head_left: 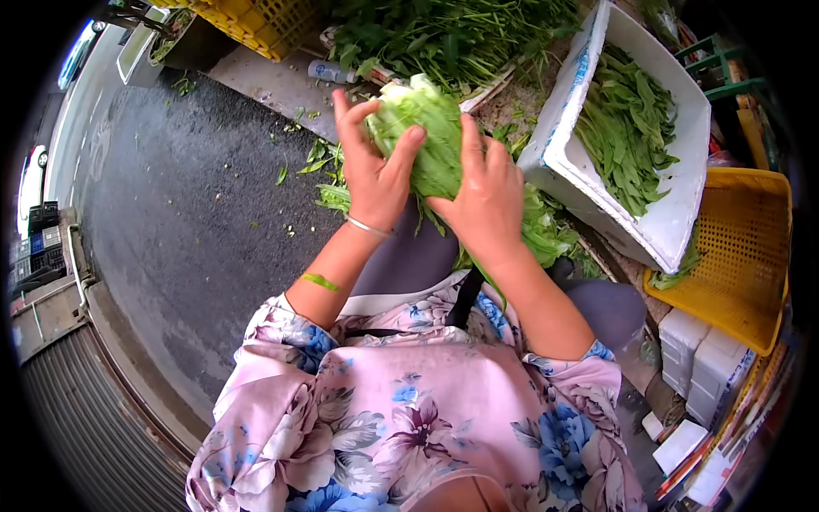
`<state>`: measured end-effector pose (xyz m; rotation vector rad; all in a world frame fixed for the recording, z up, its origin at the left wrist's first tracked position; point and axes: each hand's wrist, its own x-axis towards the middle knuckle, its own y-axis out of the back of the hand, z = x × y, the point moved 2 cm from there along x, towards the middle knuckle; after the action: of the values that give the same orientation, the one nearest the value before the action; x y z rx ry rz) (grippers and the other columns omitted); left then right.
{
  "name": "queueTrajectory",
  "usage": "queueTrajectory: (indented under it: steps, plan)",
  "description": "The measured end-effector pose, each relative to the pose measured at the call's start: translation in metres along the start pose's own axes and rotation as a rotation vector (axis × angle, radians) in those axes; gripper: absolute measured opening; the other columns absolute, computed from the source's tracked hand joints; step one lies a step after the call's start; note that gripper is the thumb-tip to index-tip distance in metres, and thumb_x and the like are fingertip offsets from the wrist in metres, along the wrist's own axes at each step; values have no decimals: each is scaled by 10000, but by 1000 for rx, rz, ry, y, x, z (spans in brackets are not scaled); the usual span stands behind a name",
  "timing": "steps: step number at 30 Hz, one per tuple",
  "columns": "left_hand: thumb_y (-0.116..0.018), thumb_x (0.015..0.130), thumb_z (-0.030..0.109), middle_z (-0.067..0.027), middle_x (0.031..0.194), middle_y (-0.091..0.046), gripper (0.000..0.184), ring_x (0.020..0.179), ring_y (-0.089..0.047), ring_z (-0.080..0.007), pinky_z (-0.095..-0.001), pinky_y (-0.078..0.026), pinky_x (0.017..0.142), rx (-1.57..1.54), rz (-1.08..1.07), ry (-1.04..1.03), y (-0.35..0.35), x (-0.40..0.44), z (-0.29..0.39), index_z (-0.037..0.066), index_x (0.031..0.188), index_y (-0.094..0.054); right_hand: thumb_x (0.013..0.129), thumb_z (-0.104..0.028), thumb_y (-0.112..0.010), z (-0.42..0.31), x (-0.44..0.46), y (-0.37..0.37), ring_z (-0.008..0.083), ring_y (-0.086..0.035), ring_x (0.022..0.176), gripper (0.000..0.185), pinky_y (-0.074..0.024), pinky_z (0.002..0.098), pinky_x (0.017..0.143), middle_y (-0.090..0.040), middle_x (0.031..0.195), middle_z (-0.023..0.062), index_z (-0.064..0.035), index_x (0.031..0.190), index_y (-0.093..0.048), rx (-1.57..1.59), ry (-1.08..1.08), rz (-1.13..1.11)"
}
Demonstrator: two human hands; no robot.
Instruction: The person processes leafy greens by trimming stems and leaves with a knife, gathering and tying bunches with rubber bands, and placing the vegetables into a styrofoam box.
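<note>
A pale green head of lettuce [433, 141] is held up in front of me, its whitish cut stem end pointing away. My left hand [374, 162] grips it from the left, with the thumb lying over the near leaves. From the right, my right hand [486, 192] clasps the same lettuce, fingers along its side. A scrap of green leaf [320, 281] sticks to my left forearm. Below my right hand, loose lettuce leaves [546, 229] lie near my legs.
A white foam box [556, 158] of long green leaves stands to the right, beside a yellow crate [746, 200]. Piled greens [461, 38] lie ahead, near a plastic bottle [331, 72]. Leaf scraps litter the dark pavement [188, 222]. Yellow baskets [264, 26] are at the top.
</note>
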<state>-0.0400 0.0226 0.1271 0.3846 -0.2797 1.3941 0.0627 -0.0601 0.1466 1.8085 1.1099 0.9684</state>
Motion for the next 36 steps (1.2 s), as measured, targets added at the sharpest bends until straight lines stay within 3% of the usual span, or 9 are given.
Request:
queueTrajectory:
  steps: [2,5,10,15,18,21,26,30,36]
  plan:
    - [-637,796,181,-147,1395,-203,642,1320,-149,-250,-366,-275,1014,-427,73,199,5,-8,-12,43,1281,-240,565,-280,-790,23,5,2,276,-523,946,861,-412,379,810,-477,1056,164,-35,1269,-358,287,-40,41]
    - [-626,805,189,-130,1378,-241,658,1304,-202,-248,-363,-298,1000,-839,-113,563,-1,-10,-18,42,1312,-232,633,-253,-753,40,9,14,206,-548,977,726,-433,328,857,-547,1064,158,17,1218,-418,893,-140,26]
    - [-748,558,537,-92,1278,-405,1009,1154,-425,-191,-307,-348,952,-869,-671,578,-35,18,21,23,1302,-300,687,-390,-688,53,-1,17,235,-579,948,687,-507,307,777,-542,1103,152,7,1194,-448,1864,-357,-314]
    - [-797,575,253,-59,1026,-568,744,920,-551,-154,-295,-435,828,-848,-839,551,-66,21,47,11,1177,-432,770,-378,-639,80,-7,19,168,-561,921,573,-482,286,780,-549,1097,107,15,1158,-485,1747,-503,-175]
    - [-763,615,69,-59,1074,-530,673,970,-525,-149,-292,-445,836,-953,-768,710,-83,17,31,36,1173,-387,762,-307,-651,115,-11,52,236,-520,1012,629,-409,319,891,-519,1141,169,49,1223,-415,1028,-552,-176]
    - [-755,619,39,-58,1071,-529,667,969,-526,-150,-294,-446,838,-840,-727,544,-100,11,21,36,1170,-378,726,-241,-666,125,-13,104,298,-371,1200,752,-307,402,988,-396,1260,231,16,1317,-277,1221,-334,74]
    - [-839,508,215,-111,1070,-534,889,983,-529,-194,-314,-433,856,-241,-622,328,-115,-2,22,-3,1206,-333,507,-461,-802,114,11,95,347,-344,1206,1169,-285,414,991,-328,1295,258,-45,1368,-129,1024,-321,152]
    - [-825,467,330,-188,916,-590,842,842,-591,-332,-381,-475,741,141,-594,116,-116,1,50,26,1105,-367,673,-168,-751,109,25,64,172,-547,934,704,-456,304,816,-549,1035,80,-17,1233,-352,1266,-202,188]
    - [-811,515,395,-195,1032,-562,910,957,-555,-274,-348,-453,797,103,-866,167,-123,14,64,-14,1196,-366,722,-317,-675,144,21,58,193,-566,924,536,-474,316,805,-571,1015,103,-20,1123,-480,1529,-362,257]
